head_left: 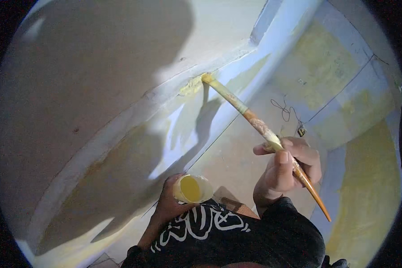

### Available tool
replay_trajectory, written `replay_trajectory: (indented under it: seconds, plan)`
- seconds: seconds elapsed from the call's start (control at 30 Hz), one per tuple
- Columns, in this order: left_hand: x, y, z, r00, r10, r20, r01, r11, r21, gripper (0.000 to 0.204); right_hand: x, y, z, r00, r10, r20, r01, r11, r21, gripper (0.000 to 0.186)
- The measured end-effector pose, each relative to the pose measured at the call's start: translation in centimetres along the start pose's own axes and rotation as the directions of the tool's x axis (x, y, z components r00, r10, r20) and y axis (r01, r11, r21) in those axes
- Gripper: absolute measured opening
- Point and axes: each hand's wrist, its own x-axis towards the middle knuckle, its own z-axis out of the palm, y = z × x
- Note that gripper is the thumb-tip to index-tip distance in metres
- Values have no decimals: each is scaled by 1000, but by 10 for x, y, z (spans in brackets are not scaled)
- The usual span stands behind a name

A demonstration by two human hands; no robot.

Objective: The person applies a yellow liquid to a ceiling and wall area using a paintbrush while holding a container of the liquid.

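Note:
My right hand (291, 165) is closed round the handle of a long, paint-smeared paintbrush (257, 123). The brush slants up to the left, its yellow-coated tip touching the edge where a pale raised band meets the wall (236, 73). Wet yellow paint (191, 86) lies along that edge just left of the tip. Lower down, my left hand (167, 198) grips a translucent plastic cup (201, 190) with yellow paint in it, tilted so that its mouth shows. Part of the left fingers is hidden behind the cup.
A large pinkish-beige surface (76, 89) fills the upper left, with a dark shadow across it. Yellow patches (364, 178) cover parts of the bluish-white walls at right. A thin cable (285, 109) with a small dark-and-yellow object (302, 130) lies on the floor beyond my right hand.

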Motion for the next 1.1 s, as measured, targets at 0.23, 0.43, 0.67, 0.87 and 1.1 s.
replay_trajectory:
  seconds: [0.23, 0.43, 0.67, 0.87, 1.1]
  plan:
    - [-9, -1, 2, 994, 21, -106, -22, 1000, -11, 101, -5, 0, 2, 1000, -1, -15, 1, 1000, 29, 28]
    - [-5, 5, -3, 1000, -16, -15, 17, 999, 39, 104, -1, -12, -1, 996, -41, 78, 46, 997, -59, 21]
    - [-7, 5, -10, 999, 21, -28, -16, 987, 158, 104, -6, -30, -3, 962, 56, 268, -10, 985, -172, 21]
    - [-11, -14, -13, 997, 82, -16, -79, 989, 125, 105, -7, -31, 11, 974, -10, 225, 23, 998, -58, 26]
    - [-19, -2, -26, 1000, 1, 22, -4, 990, 144, 104, -17, -29, 39, 994, 97, 55, -99, 995, 26, 20]
